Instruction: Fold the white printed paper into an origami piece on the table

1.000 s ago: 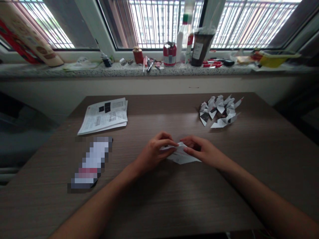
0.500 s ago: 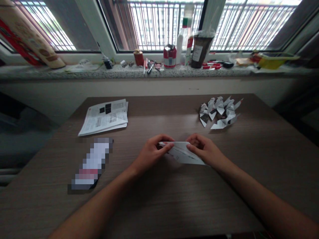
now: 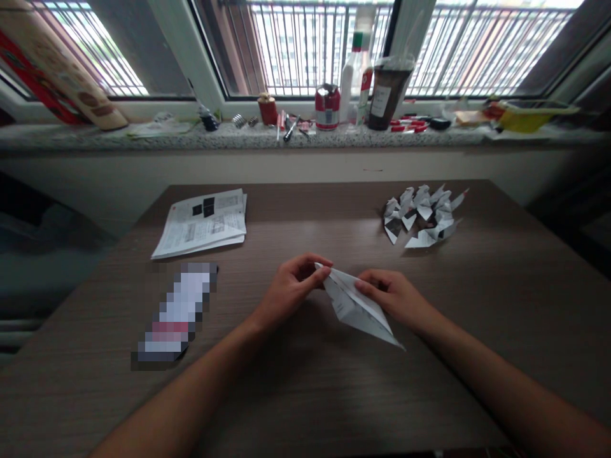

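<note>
A folded white paper (image 3: 360, 312) with printed lines is held above the brown table (image 3: 305, 401), its long point slanting down to the right. My left hand (image 3: 298, 283) pinches its upper left tip between thumb and fingers. Along the paper's upper right edge, my right hand (image 3: 394, 292) grips with the thumb on top and fingers curled behind. Folded paper pieces (image 3: 422, 213) form a loose ring at the table's back right.
A stack of printed sheets (image 3: 205, 222) lies back left, with a blurred-out phone-like object (image 3: 176, 312) in front of it. Along the granite windowsill (image 3: 167, 141) stand a red can (image 3: 327, 108), a dark drink cup (image 3: 387, 95) and a yellow container (image 3: 525, 119).
The paper has tilted, its right point swinging down toward me and its folded flaps opening to view. My right hand has moved slightly lower and to the right.
</note>
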`<state>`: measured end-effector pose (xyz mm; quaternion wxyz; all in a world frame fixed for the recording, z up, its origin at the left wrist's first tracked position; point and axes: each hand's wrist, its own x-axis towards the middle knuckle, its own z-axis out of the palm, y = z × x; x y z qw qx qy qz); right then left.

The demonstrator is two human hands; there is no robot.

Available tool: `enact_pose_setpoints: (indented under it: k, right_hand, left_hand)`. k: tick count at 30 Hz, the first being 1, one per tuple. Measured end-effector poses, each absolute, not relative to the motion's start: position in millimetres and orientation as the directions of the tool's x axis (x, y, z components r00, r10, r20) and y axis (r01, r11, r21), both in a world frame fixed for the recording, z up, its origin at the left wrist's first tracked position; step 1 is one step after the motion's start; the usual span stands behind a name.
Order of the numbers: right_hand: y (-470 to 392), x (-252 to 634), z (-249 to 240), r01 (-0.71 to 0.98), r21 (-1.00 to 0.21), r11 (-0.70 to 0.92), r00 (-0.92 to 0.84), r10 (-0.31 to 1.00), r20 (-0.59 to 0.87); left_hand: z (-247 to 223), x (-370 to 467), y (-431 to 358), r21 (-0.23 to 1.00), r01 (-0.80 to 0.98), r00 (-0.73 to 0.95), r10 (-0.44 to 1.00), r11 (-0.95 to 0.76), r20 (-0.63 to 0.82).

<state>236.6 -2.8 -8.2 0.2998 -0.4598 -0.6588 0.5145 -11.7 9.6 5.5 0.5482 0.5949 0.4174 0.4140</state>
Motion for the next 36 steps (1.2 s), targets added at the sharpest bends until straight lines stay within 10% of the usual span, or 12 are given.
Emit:
enact_pose_setpoints:
  k: [36]
  right_hand:
    - [-5.9, 236.5, 1.4, 0.407, -0.901, 0.149, -0.395, 0.918, -0.026]
  left_hand:
    - [1.9, -7.7, 9.6, 0.998, -0.002, 0.317, 0.947, 0.059, -0.055]
